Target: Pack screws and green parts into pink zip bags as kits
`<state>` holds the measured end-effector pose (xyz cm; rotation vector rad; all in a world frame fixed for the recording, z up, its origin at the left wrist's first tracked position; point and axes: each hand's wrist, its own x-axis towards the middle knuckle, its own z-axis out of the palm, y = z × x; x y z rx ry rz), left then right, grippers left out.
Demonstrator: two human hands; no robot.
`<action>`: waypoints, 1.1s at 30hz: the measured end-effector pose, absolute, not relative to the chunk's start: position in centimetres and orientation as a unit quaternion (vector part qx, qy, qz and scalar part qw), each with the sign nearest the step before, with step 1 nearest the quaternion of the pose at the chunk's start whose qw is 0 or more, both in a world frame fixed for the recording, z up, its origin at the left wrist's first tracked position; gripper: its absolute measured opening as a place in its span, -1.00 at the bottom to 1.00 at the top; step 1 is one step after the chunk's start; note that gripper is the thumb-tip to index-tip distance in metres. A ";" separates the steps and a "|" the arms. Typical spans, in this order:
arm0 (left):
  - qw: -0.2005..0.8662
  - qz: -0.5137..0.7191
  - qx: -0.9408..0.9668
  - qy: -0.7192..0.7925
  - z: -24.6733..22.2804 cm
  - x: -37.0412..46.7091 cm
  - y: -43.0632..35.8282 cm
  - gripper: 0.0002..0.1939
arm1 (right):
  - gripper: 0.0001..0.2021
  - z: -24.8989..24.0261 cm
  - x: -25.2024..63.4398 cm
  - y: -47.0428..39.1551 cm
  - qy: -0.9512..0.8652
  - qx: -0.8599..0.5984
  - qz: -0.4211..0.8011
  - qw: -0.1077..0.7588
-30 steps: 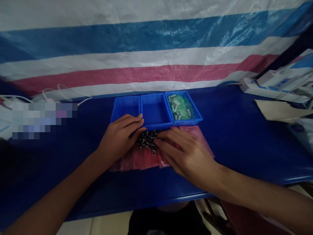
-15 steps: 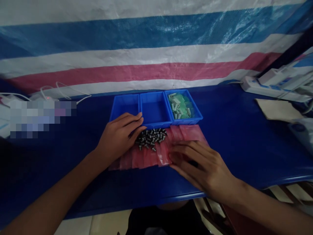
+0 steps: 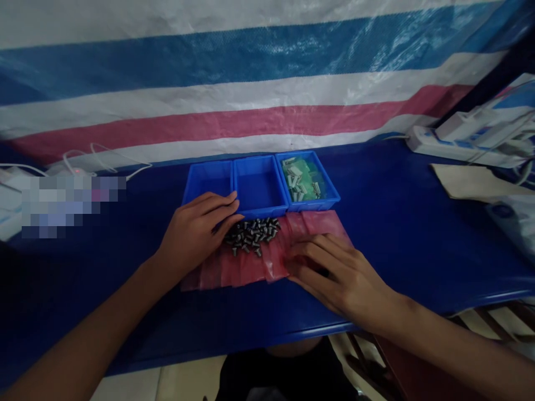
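Note:
My left hand lies over the front edge of the left blue bin, fingers stretched out and thumb apart, beside the middle blue bin. Just right of its thumb is a heap of small dark metal screws, lying on a row of overlapping pink plastic bags. My right hand rests at the right part of the row, its fingers curled and closed on the edge of a pink plastic bag. Its fingertips are partly hidden.
The right blue bin holds a green bag and small pale metal pieces. A white power strip and a beige paper piece are at the right. White cables lie at the left. A striped sheet hangs behind the blue table.
The whole view has shifted slightly, so the bins and bags appear a little further left. Both hands keep almost the same pose and place against the bins and bags.

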<state>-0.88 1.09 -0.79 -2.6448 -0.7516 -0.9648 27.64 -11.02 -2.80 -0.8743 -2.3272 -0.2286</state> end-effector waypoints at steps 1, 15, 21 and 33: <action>0.113 -0.325 -0.902 -0.260 -0.7 -1.0 1.1 -0.82 | -0.84 -2.4 27.7 -10.8 -0.885 -0.330 -0.072 0.320; 0.085 -0.286 -0.920 -0.255 -0.8 -2.3 1.9 -0.73 | -0.74 -2.1 29.2 -1.6 -0.870 -0.350 -0.012 0.348; 0.087 -0.271 -0.920 -0.268 -0.8 -2.2 1.6 -0.71 | -0.84 -0.7 29.9 -2.1 -0.871 -0.322 -0.043 0.368; 0.056 -0.262 -0.923 -0.275 -0.9 -1.7 1.7 -0.73 | -0.17 2.6 33.5 8.5 -0.901 -0.433 0.026 -0.018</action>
